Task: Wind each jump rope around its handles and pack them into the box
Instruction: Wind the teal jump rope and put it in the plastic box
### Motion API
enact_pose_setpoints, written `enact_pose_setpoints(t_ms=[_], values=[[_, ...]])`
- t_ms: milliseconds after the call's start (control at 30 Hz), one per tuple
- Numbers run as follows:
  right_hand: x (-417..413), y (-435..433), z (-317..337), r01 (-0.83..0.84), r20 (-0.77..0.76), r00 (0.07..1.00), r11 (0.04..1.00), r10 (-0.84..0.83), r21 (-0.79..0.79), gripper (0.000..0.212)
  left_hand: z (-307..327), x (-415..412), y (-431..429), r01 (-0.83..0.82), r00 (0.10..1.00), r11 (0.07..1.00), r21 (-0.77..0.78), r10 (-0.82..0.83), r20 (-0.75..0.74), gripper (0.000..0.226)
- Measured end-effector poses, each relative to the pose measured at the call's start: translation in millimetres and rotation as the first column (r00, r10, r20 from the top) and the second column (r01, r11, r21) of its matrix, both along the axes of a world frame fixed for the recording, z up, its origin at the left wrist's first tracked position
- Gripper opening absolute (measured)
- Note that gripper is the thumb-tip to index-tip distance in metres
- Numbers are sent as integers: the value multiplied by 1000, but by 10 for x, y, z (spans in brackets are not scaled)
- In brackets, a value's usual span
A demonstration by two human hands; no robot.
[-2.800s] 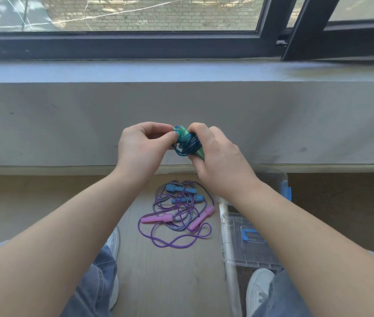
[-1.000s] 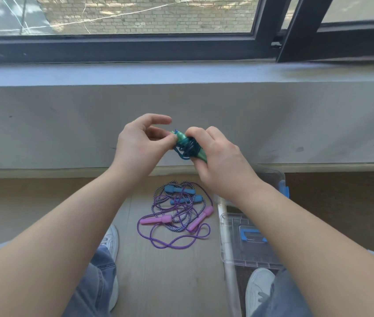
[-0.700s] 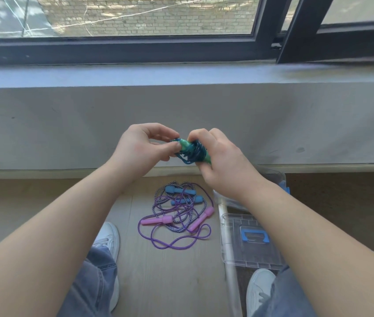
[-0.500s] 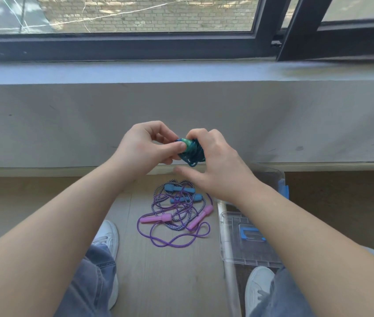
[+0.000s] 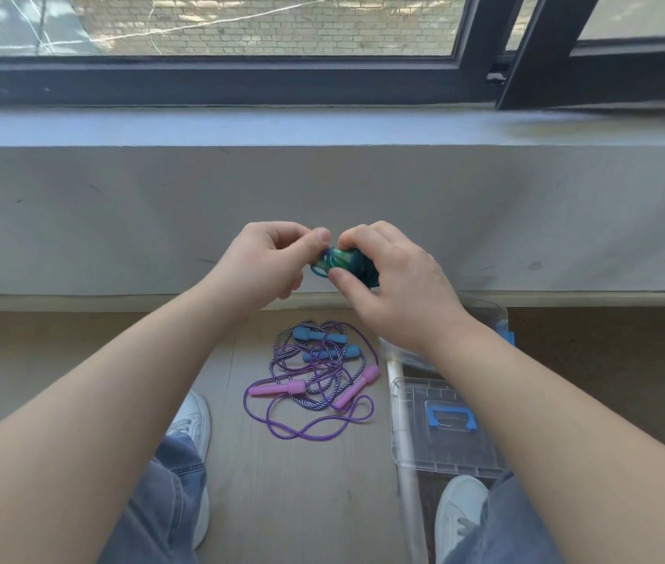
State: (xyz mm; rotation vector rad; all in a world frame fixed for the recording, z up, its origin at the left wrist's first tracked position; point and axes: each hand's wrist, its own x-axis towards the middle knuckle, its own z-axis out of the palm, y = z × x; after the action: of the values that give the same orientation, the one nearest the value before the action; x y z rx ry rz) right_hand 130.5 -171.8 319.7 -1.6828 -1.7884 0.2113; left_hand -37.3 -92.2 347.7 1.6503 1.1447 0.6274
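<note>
Left hand (image 5: 265,262) and right hand (image 5: 395,282) pinch the green jump rope (image 5: 343,260), hiding most of it. Below the rope, the right wrist (image 5: 438,333) covers much of the clear box (image 5: 487,313).

Head camera looks forward and down, close.

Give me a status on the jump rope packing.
Done: nothing visibly packed; the clear box is mostly hidden, its lid lying off beside it. In hand: the green jump rope, wound into a bundle, gripped by the left hand and right hand, one small loop sticking out. Left: the blue-handled rope and pink-handled rope lie tangled and unwound on the floor.
</note>
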Motion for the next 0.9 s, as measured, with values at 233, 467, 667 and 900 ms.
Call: enact_pose_setpoints(t_ms=[233,467,667,900], values=[[3,2,18,-69,31,997,997,68,41,18,-13,-105,58,105,993,922,-371,-116,-6,28],[-69,41,-31,-96,69,993,993,101,-62,28,-120,-46,21,-16,991,989,-149,-5,-137,26],[-76,14,50,-163,-61,986,957,153,-242,40,-205,65,0,-144,989,984,-100,142,-31,31],[-154,3,3,-172,-42,985,958,167,-230,36,-290,144,19,-258,965,962,-89,261,20,28]])
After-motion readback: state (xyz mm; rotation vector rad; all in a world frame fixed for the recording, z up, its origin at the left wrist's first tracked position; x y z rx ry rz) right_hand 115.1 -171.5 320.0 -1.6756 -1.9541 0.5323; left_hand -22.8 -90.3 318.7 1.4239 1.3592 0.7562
